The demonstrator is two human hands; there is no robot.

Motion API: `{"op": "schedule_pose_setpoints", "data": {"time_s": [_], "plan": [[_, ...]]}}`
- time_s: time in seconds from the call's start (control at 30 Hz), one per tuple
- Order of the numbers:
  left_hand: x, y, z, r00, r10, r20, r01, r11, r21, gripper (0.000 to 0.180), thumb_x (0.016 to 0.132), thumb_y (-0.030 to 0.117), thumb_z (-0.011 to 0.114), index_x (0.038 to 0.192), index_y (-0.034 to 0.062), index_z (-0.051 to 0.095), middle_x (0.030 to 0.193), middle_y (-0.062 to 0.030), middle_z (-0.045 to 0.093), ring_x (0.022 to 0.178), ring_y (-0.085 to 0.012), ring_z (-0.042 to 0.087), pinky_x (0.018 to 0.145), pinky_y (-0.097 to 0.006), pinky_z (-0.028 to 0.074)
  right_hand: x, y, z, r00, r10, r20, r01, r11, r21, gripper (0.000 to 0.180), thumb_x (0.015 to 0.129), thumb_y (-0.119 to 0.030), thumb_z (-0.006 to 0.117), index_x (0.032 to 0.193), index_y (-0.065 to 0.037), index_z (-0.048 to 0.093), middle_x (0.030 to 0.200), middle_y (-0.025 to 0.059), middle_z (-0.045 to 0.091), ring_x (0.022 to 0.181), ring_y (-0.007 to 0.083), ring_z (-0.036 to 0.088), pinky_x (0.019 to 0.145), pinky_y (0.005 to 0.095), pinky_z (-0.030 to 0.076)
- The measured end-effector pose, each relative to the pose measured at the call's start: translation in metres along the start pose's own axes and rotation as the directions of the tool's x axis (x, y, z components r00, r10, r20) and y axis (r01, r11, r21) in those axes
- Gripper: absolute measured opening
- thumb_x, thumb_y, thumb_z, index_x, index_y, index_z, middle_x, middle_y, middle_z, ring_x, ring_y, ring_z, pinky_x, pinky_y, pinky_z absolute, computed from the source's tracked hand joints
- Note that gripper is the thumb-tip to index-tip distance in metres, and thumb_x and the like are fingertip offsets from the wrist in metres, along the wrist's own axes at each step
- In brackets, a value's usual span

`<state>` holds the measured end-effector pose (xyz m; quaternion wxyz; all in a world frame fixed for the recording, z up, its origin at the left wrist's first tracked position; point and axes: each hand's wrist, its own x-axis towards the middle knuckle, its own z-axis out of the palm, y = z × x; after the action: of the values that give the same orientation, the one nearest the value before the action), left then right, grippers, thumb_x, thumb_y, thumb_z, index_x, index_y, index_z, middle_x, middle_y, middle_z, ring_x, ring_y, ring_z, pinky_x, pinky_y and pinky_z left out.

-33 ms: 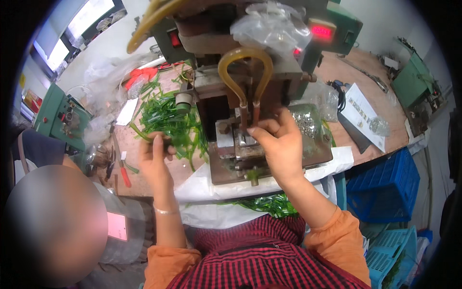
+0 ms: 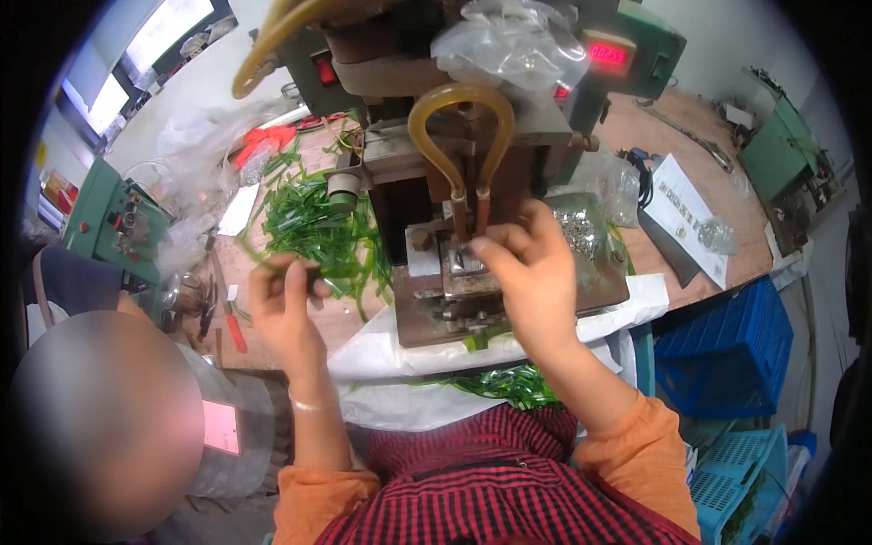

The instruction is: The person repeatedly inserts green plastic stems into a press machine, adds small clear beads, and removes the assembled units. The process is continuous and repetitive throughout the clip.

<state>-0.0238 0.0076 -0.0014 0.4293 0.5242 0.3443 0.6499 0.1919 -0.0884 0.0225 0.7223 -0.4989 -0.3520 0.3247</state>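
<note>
My left hand [image 2: 291,304] is closed on a green strip [image 2: 343,270] beside a loose pile of green strips [image 2: 318,218]; its fingers are a little blurred. In front of me stands a bench press [image 2: 413,318] with a looped amber hose [image 2: 420,113] at its head. My right hand [image 2: 538,272] has thumb and fingers pinched together at the small metal die [image 2: 465,262] under the hose ends. Whatever lies between those fingertips is too small to make out. A short green piece [image 2: 475,341] is at the press's front edge.
Small metal parts [image 2: 574,232] lie on the right of the press base. More green strips [image 2: 518,386] rest on white sheeting just above my lap. A red-handled tool [image 2: 236,334] is on the left. A person [image 2: 109,427] sits close on my left; blue crates [image 2: 727,350] stand right.
My left hand has shifted slightly left with the green strip. My right hand stays at the die. The short green piece at the front of the press has dropped slightly.
</note>
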Motion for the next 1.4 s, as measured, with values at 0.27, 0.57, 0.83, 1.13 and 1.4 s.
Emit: {"op": "schedule_pose_setpoints", "data": {"time_s": [0.27,0.57,0.83,1.13,1.4], "plan": [[-0.045,0.037,0.072,0.334,0.565,0.754,-0.916,0.385,0.117,0.015,0.071,0.0,0.073,0.084,0.0074,0.073,0.097,-0.0084,0.074,0.055,-0.0115,0.056,0.047,-0.025,0.039,0.021,0.023,-0.072,0.946,-0.325,0.013,0.215,0.596,-0.774,0.032,0.083,-0.007,0.059,0.113,-0.002,0.067,0.111,0.0215,0.068,0.109,0.0388,0.063,0.096,0.0413,0.049],[-0.034,-0.004,0.075,0.212,0.666,0.715,-0.943,0.331,-0.03,0.02,0.074,0.011,0.08,0.091,0.0082,0.07,0.093,-0.0087,0.072,0.05,-0.0111,0.051,0.045,-0.025,0.036,0.014,0.05,-0.155,0.887,-0.425,-0.179,0.198,0.702,-0.684,0.032,0.085,0.0,0.057,0.117,0.0,0.063,0.113,0.0167,0.068,0.103,0.028,0.067,0.091,0.035,0.051],[-0.039,-0.005,0.075,0.333,0.656,0.678,-0.889,0.459,-0.008,0.026,0.07,0.006,0.082,0.094,0.0081,0.072,0.095,-0.0081,0.073,0.056,-0.0146,0.059,0.046,-0.026,0.042,-0.011,0.066,-0.13,0.974,-0.226,-0.023,0.046,0.298,-0.953,0.021,0.076,-0.016,0.076,0.094,-0.007,0.071,0.102,0.0125,0.067,0.103,0.0348,0.057,0.092,0.0433,0.046],[-0.069,0.044,-0.031,0.596,0.35,0.723,-0.801,0.332,0.499,0.024,0.086,0.004,0.068,0.109,0.0072,0.07,0.106,-0.0042,0.072,0.066,-0.0111,0.057,0.055,-0.025,0.045,-0.016,0.077,-0.136,0.942,-0.276,-0.189,0.013,0.595,-0.803,0.012,0.089,-0.003,0.063,0.1,0.002,0.064,0.093,0.0178,0.068,0.089,0.0295,0.066,0.083,0.0368,0.05],[0.077,-0.013,-0.065,0.808,0.358,0.468,-0.572,0.286,0.769,0.021,0.077,-0.003,0.067,0.092,0.0111,0.074,0.095,-0.0067,0.066,0.092,-0.0277,0.059,0.082,-0.039,0.046,0.004,0.054,-0.101,0.994,-0.034,-0.101,-0.03,0.82,-0.572,0.016,0.091,-0.003,0.066,0.107,0.003,0.067,0.099,0.0076,0.071,0.094,0.0132,0.064,0.086,0.0248,0.049]]}}
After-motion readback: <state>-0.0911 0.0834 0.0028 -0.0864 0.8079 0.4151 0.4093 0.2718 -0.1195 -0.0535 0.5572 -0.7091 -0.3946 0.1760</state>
